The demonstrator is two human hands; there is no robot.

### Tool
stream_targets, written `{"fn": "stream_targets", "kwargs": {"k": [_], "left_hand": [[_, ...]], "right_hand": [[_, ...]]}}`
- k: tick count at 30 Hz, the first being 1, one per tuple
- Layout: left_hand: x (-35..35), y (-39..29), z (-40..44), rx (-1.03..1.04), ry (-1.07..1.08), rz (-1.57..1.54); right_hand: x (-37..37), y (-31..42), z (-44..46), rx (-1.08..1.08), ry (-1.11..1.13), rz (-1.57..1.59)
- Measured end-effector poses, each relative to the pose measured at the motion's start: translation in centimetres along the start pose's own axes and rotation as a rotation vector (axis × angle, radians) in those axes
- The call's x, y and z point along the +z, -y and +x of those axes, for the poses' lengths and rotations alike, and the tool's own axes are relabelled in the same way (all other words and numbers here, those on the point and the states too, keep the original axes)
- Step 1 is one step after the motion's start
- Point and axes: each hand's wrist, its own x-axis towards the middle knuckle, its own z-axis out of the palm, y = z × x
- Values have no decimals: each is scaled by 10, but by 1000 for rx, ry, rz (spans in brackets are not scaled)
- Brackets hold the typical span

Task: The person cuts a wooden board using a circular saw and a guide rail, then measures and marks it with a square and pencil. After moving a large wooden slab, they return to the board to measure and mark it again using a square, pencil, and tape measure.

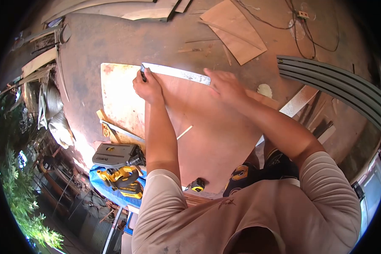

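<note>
1. The big brown board is lying flat in front of the person, and a pale board is showing at its left side. Laying out the boards is looking done.
2. The long shiny strip is lying along the far edge of the brown board — so putting it there is looking mostly done.
3. The yellow tool is resting on a blue cover, and no hand is using it.
4. The right hand is touching the strip's right end. Its fingers are bending there, but I cannot tell if they are pinching or just pressing.
5. The left hand is working at the other end — its fingers are pinching a small dark thing.
6. The tape measure is sitting near the person's body. No clear line is showing beside the strip, so I cannot tell how much is left.
</note>
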Motion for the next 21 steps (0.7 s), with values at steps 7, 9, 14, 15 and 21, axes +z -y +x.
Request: {"fn": "stream_targets", "kwargs": {"k": [7, 9, 14, 15, 21], "left_hand": [[-2, -2, 1, 15, 19, -1], [-1, -1, 1, 10, 6, -7], [2, 3, 2, 18, -10, 3], [2, 3, 2, 17, -7, 9], [0, 2, 2, 38, -3, 19]], "right_hand": [[50, 14, 76, 193, 273, 368], [56, 13, 76, 260, 319, 416], [63, 5, 76, 220, 279, 357], [63, 5, 77, 221, 278, 356], [54, 12, 75, 261, 282, 340]]}}
